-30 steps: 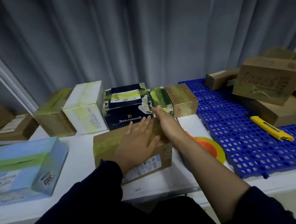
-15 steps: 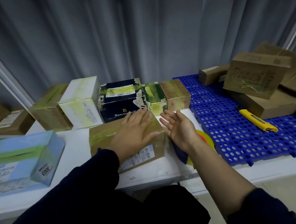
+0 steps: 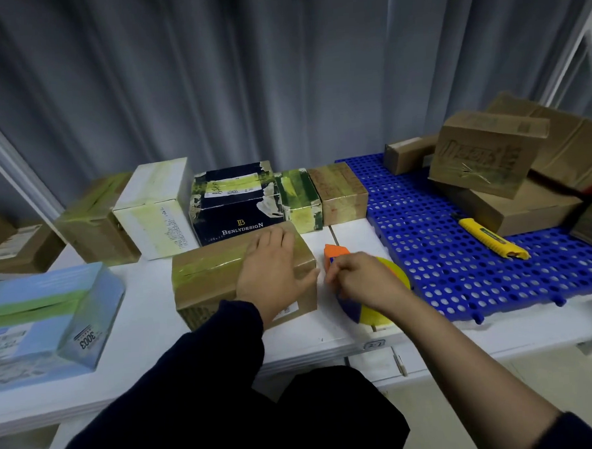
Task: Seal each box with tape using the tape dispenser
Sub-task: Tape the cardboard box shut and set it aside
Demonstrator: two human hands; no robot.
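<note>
A brown cardboard box with a green tape strip along its top lies on the white table in front of me. My left hand rests flat on the box's right end, fingers straight. Just to the right lies the tape dispenser, orange at its tip with a blue body and a yellow-green tape roll. My right hand is on it, fingers curled around its upper part. Most of the dispenser's handle is hidden under that hand.
A row of taped boxes stands along the back. A light blue box lies at the left. On the blue perforated mat to the right are brown cartons and a yellow utility knife. A grey curtain hangs behind.
My right hand has left the box's right end, dropped to the dispenser and closed on it. My left hand has stayed flat on the box top.
</note>
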